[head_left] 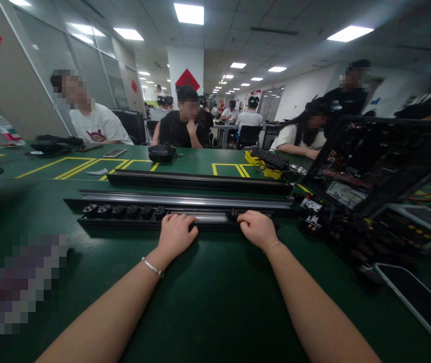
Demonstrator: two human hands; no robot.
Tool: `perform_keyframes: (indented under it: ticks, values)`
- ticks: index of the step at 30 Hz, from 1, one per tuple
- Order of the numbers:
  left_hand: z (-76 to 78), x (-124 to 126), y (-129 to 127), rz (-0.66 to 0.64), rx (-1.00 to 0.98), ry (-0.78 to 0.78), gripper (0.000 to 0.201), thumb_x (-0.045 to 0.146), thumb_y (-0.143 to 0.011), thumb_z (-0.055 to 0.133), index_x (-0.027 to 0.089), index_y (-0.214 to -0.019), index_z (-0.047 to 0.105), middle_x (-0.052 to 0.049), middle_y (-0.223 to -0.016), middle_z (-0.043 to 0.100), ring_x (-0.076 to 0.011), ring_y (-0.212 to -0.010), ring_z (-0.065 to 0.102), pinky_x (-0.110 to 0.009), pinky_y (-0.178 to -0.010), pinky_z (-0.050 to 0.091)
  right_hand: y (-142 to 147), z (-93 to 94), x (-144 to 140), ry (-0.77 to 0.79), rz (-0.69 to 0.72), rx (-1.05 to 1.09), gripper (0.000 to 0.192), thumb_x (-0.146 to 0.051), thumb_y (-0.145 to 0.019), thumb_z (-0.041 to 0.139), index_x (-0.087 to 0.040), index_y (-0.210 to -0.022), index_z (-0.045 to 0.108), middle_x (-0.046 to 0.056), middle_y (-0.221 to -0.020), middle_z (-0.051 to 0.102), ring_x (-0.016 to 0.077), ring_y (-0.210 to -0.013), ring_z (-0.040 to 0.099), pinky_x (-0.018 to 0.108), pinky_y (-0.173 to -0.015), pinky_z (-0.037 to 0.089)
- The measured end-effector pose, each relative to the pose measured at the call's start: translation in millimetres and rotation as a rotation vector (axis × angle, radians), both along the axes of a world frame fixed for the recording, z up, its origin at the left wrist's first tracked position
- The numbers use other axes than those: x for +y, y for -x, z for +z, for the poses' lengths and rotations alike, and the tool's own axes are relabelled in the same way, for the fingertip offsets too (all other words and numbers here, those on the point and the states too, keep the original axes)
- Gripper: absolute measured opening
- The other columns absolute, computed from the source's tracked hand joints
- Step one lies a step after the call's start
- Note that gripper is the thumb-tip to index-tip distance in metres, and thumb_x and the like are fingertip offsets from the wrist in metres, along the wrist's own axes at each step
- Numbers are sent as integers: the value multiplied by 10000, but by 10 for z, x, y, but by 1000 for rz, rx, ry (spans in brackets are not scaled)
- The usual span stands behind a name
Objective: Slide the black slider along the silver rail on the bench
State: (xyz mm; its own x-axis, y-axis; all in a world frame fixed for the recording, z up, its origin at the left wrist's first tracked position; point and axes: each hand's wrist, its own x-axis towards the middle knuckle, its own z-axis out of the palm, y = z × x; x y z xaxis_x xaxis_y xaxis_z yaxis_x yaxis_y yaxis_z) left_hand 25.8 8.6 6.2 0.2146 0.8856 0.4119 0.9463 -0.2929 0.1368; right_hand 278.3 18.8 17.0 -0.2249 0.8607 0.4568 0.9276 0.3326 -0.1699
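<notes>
A long black rail (211, 218) with a shiny channel lies crosswise in front of me on the green table. Several round black socket modules (119, 211) sit in a row in its left part. My left hand (177, 233) is curled over the rail's near side, just right of this row; its fingertips are partly hidden. Farther right, my right hand (258, 230) pinches a single black socket module (233, 215) in the channel. Bare channel shows between the two hands. Behind lie a second black rail (189, 200) and a third black rail (200, 182), roughly parallel.
At the right stand an open black case (346, 161) and a dark pile of small parts (355, 242). A tablet-like device (420, 307) lies at lower right, and a pixelated item (18, 292) at left. Yellow bins (253, 157) and a phone (115, 152) are farther back; people sit across.
</notes>
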Motion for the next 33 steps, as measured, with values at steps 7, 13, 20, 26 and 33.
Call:
perform_keyframes:
  ticks: [7, 13, 20, 26, 33]
  values:
    - [9, -3, -4, -3, -15, 15, 300, 361, -817, 414, 287, -995, 645, -12, -916, 676, -214, -933, 560, -417, -928, 283, -30, -25, 6, -79, 6, 26, 288, -159, -754, 441, -247, -736, 715, -3, -844, 670, 134, -806, 583, 226, -705, 421]
    - [32, -13, -18, 9, -31, 49, 307, 359, -816, 414, 287, -1005, 645, -17, -954, 679, -212, -958, 557, -413, -946, 277, -50, -20, -2, -68, -14, 35, 285, -154, -752, 444, -245, -727, 713, 0, -845, 666, 129, -799, 576, 223, -690, 418]
    - [39, -15, -11, 11, -19, 46, 308, 364, -818, 410, 283, -1002, 644, -22, -957, 682, -217, -946, 560, -421, -946, 282, -138, 4, -9, 26, -95, 158, 282, -153, -757, 427, -237, -661, 678, -5, -860, 660, 131, -835, 574, 227, -745, 420]
    - [22, -6, -11, 17, -7, 38, 305, 361, -820, 409, 277, -993, 646, -22, -952, 681, -215, -929, 559, -424, -948, 278, 12, -9, 6, -86, -157, 251, 168, -263, -760, 489, -192, -817, 631, 61, -932, 624, 193, -938, 532, 298, -860, 390]
    - [4, 0, -9, 16, 14, 15, 308, 364, -824, 402, 269, -985, 647, -24, -918, 679, -217, -915, 558, -419, -935, 285, 286, -86, 58, 15, -356, 263, 505, -412, -756, 533, -186, -1206, 493, 96, -1182, 577, 258, -1118, 472, 399, -965, 298]
